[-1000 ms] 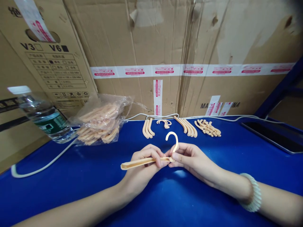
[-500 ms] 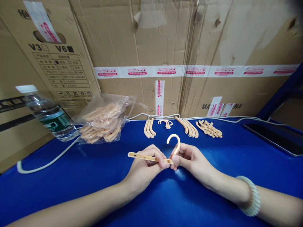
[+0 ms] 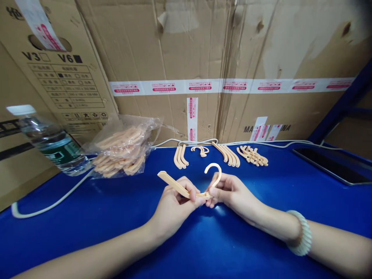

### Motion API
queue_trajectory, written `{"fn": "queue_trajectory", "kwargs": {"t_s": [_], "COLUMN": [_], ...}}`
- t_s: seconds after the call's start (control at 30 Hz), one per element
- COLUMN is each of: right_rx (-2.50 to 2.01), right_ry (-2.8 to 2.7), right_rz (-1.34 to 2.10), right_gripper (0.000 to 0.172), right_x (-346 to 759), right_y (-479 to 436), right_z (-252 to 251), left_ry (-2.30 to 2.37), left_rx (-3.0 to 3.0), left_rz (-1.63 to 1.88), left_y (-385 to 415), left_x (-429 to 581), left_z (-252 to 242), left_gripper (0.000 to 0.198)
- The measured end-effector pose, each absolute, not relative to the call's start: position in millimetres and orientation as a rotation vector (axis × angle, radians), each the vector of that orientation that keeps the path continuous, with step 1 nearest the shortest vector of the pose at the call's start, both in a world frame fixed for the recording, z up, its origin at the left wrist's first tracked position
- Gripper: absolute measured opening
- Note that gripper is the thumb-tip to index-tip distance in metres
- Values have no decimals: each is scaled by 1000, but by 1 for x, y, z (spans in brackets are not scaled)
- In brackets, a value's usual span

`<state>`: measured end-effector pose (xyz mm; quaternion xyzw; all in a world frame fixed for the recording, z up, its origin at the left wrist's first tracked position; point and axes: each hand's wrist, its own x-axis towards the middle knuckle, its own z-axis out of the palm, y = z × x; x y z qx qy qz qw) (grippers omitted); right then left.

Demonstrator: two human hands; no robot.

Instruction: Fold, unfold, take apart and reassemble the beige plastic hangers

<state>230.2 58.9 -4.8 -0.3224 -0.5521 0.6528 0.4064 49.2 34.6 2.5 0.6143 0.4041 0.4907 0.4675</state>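
Pinching a strip (image 3: 174,185) and a hook (image 3: 220,175) in fingers of left hand (image 3: 173,207) and right hand (image 3: 234,190) respectively, seemingly partway joined above the counter (image 3: 197,244), with loose strips (image 3: 231,156) and spare hooks (image 3: 252,156) unassembled behind.

Blue tabletop (image 3: 200,248) lies open between the forearms (image 3: 116,250). Behind, peach hanger pieces (image 3: 230,155) line a cardboard wall (image 3: 162,116); a bag (image 3: 122,143) and bottle (image 3: 58,149) block the far left.

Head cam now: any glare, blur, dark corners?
Head view: pale glare on the glossy blue tabletop, below the bare right hand; small print soft on the brown cardboard box at left; peach plastic hook outline clear; top-right corner dark.
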Motion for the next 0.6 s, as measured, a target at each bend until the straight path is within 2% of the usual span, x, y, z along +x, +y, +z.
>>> {"fn": "queue_trajectory", "kwargs": {"t_s": [0.33, 0.6], "right_rx": [-829, -870], "right_ry": [-1483, -1496], "right_rz": [1539, 1435], "right_gripper": [30, 34], "right_x": [229, 227], "right_y": [56, 52], "right_z": [-3, 2], "left_ry": [976, 979], "left_rx": [1429, 1282], "left_rz": [1170, 1148], "left_y": [33, 38], "left_x": [52, 52], "left_z": [4, -1], "left_gripper": [21, 35]}}
